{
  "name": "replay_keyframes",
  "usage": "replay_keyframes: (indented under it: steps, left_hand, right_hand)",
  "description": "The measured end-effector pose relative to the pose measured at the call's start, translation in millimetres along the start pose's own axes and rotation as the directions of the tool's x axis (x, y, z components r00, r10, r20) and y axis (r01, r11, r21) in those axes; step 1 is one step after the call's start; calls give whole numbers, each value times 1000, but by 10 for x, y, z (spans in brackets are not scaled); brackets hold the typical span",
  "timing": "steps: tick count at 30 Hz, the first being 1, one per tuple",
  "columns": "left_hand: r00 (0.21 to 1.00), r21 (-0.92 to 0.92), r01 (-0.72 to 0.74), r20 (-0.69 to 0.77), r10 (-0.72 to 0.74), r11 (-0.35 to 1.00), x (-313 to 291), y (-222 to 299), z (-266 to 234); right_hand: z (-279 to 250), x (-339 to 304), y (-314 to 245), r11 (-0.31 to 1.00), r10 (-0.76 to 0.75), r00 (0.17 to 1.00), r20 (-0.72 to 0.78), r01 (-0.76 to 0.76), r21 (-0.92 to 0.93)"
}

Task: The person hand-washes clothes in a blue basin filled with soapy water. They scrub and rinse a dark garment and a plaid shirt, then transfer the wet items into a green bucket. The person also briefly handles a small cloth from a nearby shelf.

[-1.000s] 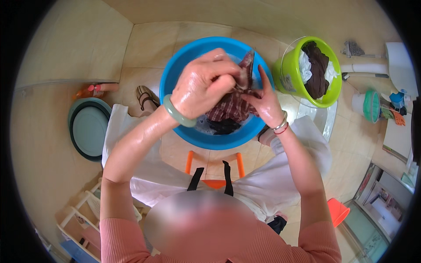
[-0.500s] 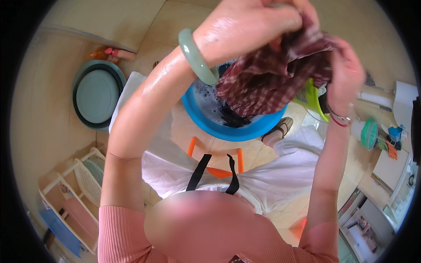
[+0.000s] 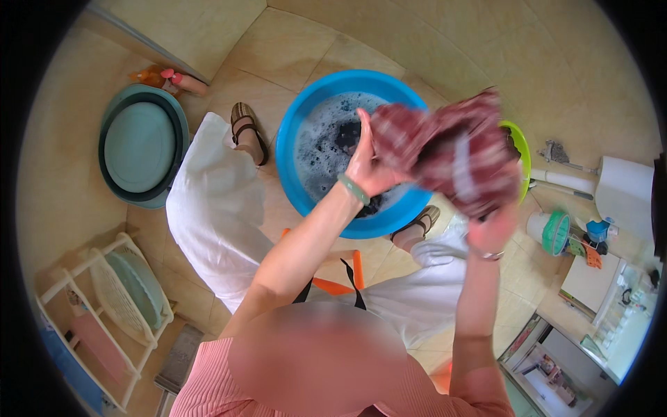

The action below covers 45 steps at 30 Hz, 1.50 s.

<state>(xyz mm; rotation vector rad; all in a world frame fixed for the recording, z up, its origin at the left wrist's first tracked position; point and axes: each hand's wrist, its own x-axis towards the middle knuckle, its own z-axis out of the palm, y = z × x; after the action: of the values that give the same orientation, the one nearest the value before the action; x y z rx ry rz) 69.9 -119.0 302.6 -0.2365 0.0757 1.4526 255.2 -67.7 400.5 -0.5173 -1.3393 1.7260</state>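
Note:
A crumpled dark red plaid garment (image 3: 455, 149) is held up between my two hands, over the right side of a blue basin (image 3: 286, 163). My left hand (image 3: 373, 167), a green bangle on its wrist, grips the garment's left part; its thumb points up along the cloth and its fingers are partly hidden. My right hand (image 3: 497, 226), blurred by motion, is closed around the lower right end. Foamy water (image 3: 316, 146) fills the basin, and dark cloth (image 3: 349, 135) shows in it.
A lime green bucket (image 3: 522, 156) stands right of the basin, partly behind the garment. On the left are stacked grey-green basins (image 3: 142, 149), bottles (image 3: 186, 82) and a white rack (image 3: 125, 306). My sandalled feet flank the blue basin; an orange stool (image 3: 332, 285) is beneath me.
Both hands have come down and nearer to me with the plaid garment, the left one out from the top of the view. More of the blue basin now shows.

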Motion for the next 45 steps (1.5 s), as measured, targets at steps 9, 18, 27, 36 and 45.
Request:
replay_keyframes:
  steps: [9,18,27,36,45]
  left_hand:
    - [941,510,94,-325,90,855,352,133,-955]
    - [980,899,-193,159,-118,-393,-3,-499,-866]
    - [859,809,161,167,-483,565,-46,-119,-713]
    - [984,588,176,-124,-127,789,37,92,-859]
    - [952,963,263,-251,174,-49,14,-98,-1322]
  right_hand:
    - [-887,-629,1379,740,597,738,-314,-658,-138]
    - [-746,539,1474,427,882,466,67,-852,302]
    - [-264,303,570,941,338,893,-296,-315,125]
    - [-8,-240,1188,243,600,798,-66,-260,-935]
    - [-409,-78,1232,189,297,955,11,-47,-981]
